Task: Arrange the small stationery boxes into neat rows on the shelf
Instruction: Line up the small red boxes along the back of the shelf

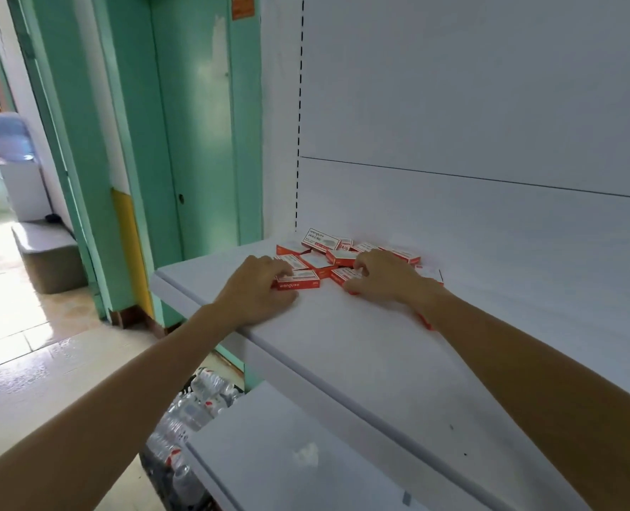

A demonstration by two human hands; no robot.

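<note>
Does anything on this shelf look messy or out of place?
The red boxes lie jumbled at the left end of the shelf, angles mixed, some overlapping; left hand and right hand each grip one.

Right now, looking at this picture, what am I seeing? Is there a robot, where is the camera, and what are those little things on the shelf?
No machine here: these are a person's two bare hands, filmed by one camera worn on the head, looking forward and down. The white shelf holds a loose pile of small red and white boxes in its back left corner, not yet in rows. The left hand grips the nearest box; the right hand grips a second box beside it. Water bottles lie below the shelf.
</note>
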